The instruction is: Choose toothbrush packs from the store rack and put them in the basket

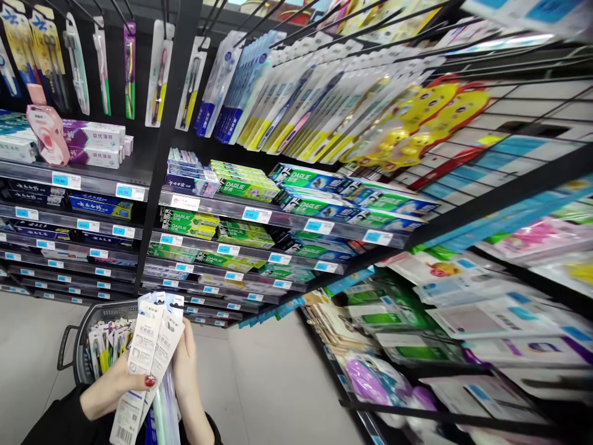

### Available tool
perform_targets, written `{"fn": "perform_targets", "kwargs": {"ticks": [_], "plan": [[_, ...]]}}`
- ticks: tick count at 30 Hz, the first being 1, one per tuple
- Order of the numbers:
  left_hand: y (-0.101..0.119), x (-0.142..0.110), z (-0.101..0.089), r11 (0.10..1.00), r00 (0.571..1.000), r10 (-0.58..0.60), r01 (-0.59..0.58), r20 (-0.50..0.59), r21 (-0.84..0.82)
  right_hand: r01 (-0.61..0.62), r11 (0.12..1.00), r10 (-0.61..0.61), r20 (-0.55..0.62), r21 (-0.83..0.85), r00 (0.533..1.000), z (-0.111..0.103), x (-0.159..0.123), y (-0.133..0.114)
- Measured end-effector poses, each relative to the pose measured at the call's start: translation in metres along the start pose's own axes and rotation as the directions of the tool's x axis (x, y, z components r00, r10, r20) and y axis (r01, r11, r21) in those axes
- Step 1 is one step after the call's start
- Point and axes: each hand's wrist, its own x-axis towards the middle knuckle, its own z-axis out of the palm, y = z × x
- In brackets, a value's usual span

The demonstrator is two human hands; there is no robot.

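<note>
Both my hands hold a fanned bundle of white toothbrush packs (pixel 149 346) low at the left. My left hand (pixel 113 389) grips the packs from the left, thumb with a red nail pressed on the front. My right hand (pixel 188 371) closes on them from the right side. Just behind the packs stands a dark shopping basket (pixel 76 346) with more packaged brushes inside.
Shelves of Darlie toothpaste boxes (pixel 306 185) with blue price tags run across the middle. Carded toothbrushes (pixel 287 99) hang on pegs above. A pink bottle (pixel 46 133) stands on the left shelf. Racks of packaged goods (pixel 463 321) crowd the right. Pale floor (pixel 273 383) lies below.
</note>
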Motion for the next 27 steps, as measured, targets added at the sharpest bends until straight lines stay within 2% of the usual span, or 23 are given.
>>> {"fn": "perform_targets", "kwargs": {"ticks": [2,4,5,7,9,11,13,16,20,22,25,27], "plan": [[-0.001,-0.001,0.001,1.000,0.999,0.023,-0.023,-0.033,0.015,0.058,0.998,-0.059,-0.043,-0.034,0.997,-0.003,-0.001,0.000],[-0.001,-0.001,0.002,0.999,0.998,0.043,-0.042,-0.046,0.023,0.207,0.970,-0.222,-0.120,-0.124,0.968,-0.007,-0.004,-0.003],[-0.001,-0.001,0.002,0.998,0.998,0.053,-0.052,-0.046,0.023,0.292,0.937,-0.317,-0.118,-0.192,0.941,-0.010,-0.006,-0.006],[0.000,-0.002,0.002,0.997,0.996,0.071,-0.070,-0.049,0.015,0.416,0.849,-0.433,0.023,-0.327,0.901,-0.014,-0.010,-0.012],[0.000,-0.003,0.002,0.997,0.995,0.075,-0.075,-0.065,0.003,0.459,0.785,-0.406,0.214,-0.416,0.888,-0.015,-0.014,-0.016],[-0.001,-0.003,0.000,0.997,0.994,0.074,-0.075,-0.081,-0.013,0.441,0.783,-0.344,0.286,-0.438,0.894,-0.013,-0.016,-0.017],[-0.002,-0.003,-0.002,0.997,0.993,0.069,-0.073,-0.096,-0.038,0.413,0.826,-0.350,0.227,-0.383,0.909,-0.010,-0.018,-0.015],[-0.002,-0.004,-0.004,0.997,0.994,0.040,-0.047,-0.100,-0.064,0.413,0.864,-0.417,0.052,-0.286,0.908,-0.007,-0.022,-0.008],[0.004,-0.006,-0.004,0.999,0.999,0.035,-0.036,-0.008,-0.041,0.444,0.840,-0.490,-0.083,-0.312,0.868,-0.009,-0.030,-0.002],[0.006,-0.007,-0.005,0.999,0.999,0.045,-0.045,0.025,-0.018,0.422,0.867,-0.464,-0.122,-0.264,0.878,-0.010,-0.034,-0.003],[0.004,-0.007,-0.009,0.998,0.998,0.059,-0.059,0.008,-0.003,0.402,0.916,-0.396,-0.171,-0.005,0.902,-0.007,-0.038,-0.013],[-0.001,-0.007,-0.013,0.999,0.998,0.053,-0.053,-0.034,-0.003,0.410,0.889,-0.377,-0.184,0.204,0.908,-0.002,-0.040,-0.028]]}}
